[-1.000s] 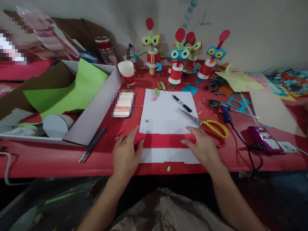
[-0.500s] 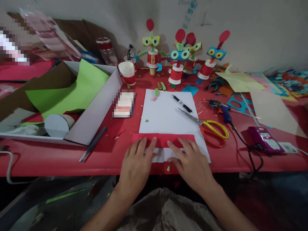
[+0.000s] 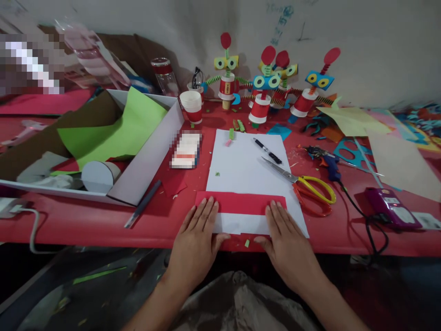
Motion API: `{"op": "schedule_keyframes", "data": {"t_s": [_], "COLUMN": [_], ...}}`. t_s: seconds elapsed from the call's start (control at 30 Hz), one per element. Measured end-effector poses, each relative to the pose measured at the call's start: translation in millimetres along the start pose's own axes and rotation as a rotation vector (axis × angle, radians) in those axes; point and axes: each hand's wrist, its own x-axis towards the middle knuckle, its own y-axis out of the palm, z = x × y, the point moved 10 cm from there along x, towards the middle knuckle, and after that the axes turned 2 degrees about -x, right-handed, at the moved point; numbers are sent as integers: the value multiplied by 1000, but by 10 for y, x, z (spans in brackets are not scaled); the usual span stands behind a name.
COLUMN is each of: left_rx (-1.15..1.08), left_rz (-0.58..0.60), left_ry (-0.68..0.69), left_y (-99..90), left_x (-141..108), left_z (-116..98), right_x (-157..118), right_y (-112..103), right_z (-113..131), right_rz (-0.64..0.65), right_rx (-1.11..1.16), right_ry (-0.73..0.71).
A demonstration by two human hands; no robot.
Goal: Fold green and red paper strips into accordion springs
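Note:
A strip of red paper (image 3: 241, 203) lies across the lower part of a white sheet (image 3: 244, 165). My left hand (image 3: 198, 234) rests flat on the strip's left end, fingers stretched out and thumb pointing inward. On the right end, my right hand (image 3: 289, 239) presses down with straight fingers, its thumb also turned inward. Scissors (image 3: 292, 179) with one yellow and one red handle lie on the sheet's right side, beyond my right hand. A black pen (image 3: 267, 151) lies above them on the same sheet.
An open white box (image 3: 144, 151) holding green paper (image 3: 120, 133) stands at left. Paper-cup robot figures (image 3: 260, 108) line the wall beside stacked cups (image 3: 191, 105). A blue glue gun (image 3: 330, 165) and a purple device (image 3: 391, 209) with a cord lie at right. A dark marker (image 3: 143, 204) lies near the box.
My hands have spread apart from the middle of the red strip to its two ends, and the fingers now lie flatter. The view has shifted slightly to the left.

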Motion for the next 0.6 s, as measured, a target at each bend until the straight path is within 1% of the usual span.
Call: {"op": "schedule_keyframes", "data": {"t_s": [0.13, 0.2, 0.27, 0.37, 0.47, 0.6], "left_rx": [4, 11, 18, 49, -23, -80], "left_rz": [-34, -43, -10, 150, 250, 390], "left_ry": [-9, -38, -68, -79, -55, 7], "left_y": [-77, -158, -217, -170, -105, 23], "left_x": [44, 149, 308, 571, 794, 976], "left_z": [5, 20, 40, 75, 118, 144], "right_x": [-123, -156, -169, -169, -162, -158], "right_y": [0, 6, 11, 16, 18, 33], "right_z": [-217, -261, -274, -267, -260, -297], "right_rz": [3, 11, 16, 16, -1, -19], "right_rx": [-24, -23, -20, -24, -14, 32], "right_ry": [65, 90, 109, 127, 137, 165]}}
